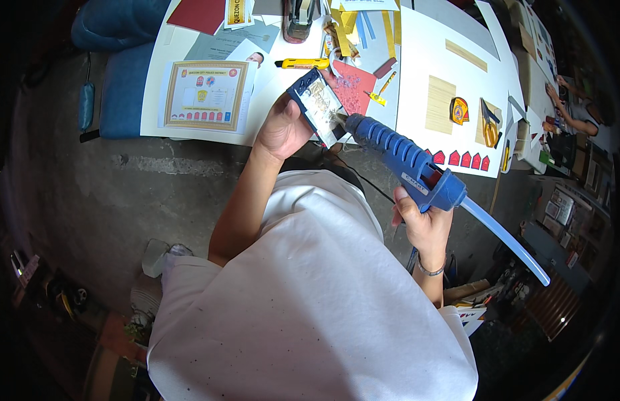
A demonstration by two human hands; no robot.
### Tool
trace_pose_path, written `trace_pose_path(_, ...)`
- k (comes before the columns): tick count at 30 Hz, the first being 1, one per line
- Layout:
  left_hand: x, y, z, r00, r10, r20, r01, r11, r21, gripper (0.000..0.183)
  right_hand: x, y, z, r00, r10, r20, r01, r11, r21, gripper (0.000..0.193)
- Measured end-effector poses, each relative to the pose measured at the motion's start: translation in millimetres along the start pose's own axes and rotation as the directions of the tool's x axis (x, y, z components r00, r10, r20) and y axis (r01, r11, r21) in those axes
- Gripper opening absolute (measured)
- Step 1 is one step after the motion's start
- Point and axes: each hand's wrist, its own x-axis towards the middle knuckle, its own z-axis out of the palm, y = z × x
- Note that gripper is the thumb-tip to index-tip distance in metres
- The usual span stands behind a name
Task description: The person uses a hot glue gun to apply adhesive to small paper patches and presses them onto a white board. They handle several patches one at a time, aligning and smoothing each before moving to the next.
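My right hand [425, 227] is closed around the handle of a blue hot glue gun [398, 152]. A long translucent glue stick [507, 240] sticks out of its rear end. The nozzle points up and left, at a small dark blue rectangular panel [321, 105] with a whitish, rough patch on its face. My left hand [287, 128] grips that panel by its left edge, just off the table's near edge. Whether the nozzle touches the patch I cannot tell. A dark cord [367, 179] runs behind the gun.
On the white table [417, 60] lie a framed certificate [206, 95], a yellow cutter knife [302, 63], a red sheet [350, 85], yellow-handled pliers [489, 127], a round badge [459, 111] and several red house-shaped pieces [465, 159]. Another person [580, 110] sits at the far right.
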Motion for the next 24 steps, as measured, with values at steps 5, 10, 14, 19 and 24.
trace_pose_path(5, 1, -1, -2, 1.000, 0.014, -0.022, -0.015, 1.000, -0.020, 0.092, 3, 6, -3, 0.977, -0.196, 0.086, 0.207, 0.969, -0.136, 0.022)
trace_pose_path(10, 2, 3, -2, 0.998, 0.040, -0.040, -0.041, 0.998, -0.044, 0.093, -2, 4, -7, 0.995, -0.084, 0.058, 0.087, 0.994, -0.060, 0.020)
trace_pose_path(14, 3, 3, 0, 0.999, 0.036, -0.018, -0.036, 0.999, -0.038, 0.091, 1, 1, -10, 0.992, -0.092, 0.085, 0.097, 0.993, -0.062, 0.028)
trace_pose_path(19, 4, 3, -2, 0.998, 0.067, 0.003, -0.067, 0.997, -0.046, 0.086, 3, -4, -8, 0.995, -0.074, 0.074, 0.076, 0.997, -0.023, 0.020)
trace_pose_path(24, 4, 3, -3, 0.992, 0.114, -0.045, -0.115, 0.993, -0.009, 0.087, 1, -8, -5, 0.996, -0.055, 0.072, 0.059, 0.997, -0.046, 0.017)
